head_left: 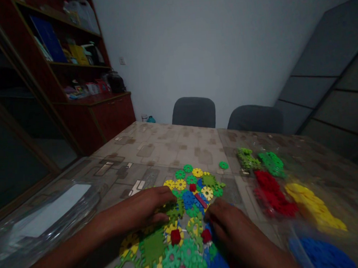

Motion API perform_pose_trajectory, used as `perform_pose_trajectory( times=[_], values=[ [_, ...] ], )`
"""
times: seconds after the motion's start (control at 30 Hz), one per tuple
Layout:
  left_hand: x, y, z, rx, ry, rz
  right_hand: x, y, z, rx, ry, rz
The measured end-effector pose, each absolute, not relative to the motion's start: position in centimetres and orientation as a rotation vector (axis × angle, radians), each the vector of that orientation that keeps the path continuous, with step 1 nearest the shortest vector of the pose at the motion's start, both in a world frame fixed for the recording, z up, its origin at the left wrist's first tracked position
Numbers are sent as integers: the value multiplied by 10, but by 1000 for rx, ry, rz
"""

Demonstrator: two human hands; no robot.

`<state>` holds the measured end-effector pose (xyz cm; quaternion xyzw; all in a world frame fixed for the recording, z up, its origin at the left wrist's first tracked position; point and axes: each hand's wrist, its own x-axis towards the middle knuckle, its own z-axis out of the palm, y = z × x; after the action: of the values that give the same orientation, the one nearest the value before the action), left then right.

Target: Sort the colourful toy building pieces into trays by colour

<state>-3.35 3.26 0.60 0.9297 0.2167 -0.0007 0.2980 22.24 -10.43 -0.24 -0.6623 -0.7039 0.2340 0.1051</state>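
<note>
Head view: left hand [141, 210] is pinching a green piece [174, 211] as right hand [231, 228], curled, grip unclear, is resting on a pile [187, 252] seemingly spread flat for reach.

Two grey chairs [193, 112] stand behind the table [167, 147].

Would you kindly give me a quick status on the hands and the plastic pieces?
Left hand and right hand resting on the flat assembly. Grip unclear. Red pile and others lie right, apart.
</note>
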Motion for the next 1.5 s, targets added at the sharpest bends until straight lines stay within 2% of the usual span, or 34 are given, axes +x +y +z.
perform_pose_trajectory(
  times=[0.23,0.53,0.8,1.03,1.2,1.37,1.5],
  values=[
    [-26,23,7,2467,485,-29,204,-110,-7,-1953,-2049,871],
    [-18,13,11,2461,391,-42,218,-89,-11,-1965,-1800,614],
    [-17,10,6,2508,444,-103,212,-85,-21,-2011,-1822,582],
    [-12,7,9,2502,442,-90,214,-89,-10,-1918,-1862,608],
    [-13,9,9,2497,466,-96,240,-94,17,-1913,-1864,381],
    [-15,12,5,2505,432,-18,316,-104,49,-2050,-1733,99],
    [-15,12,4,2491,473,-18,366,-114,54,-2216,-1523,5]
  ],
)
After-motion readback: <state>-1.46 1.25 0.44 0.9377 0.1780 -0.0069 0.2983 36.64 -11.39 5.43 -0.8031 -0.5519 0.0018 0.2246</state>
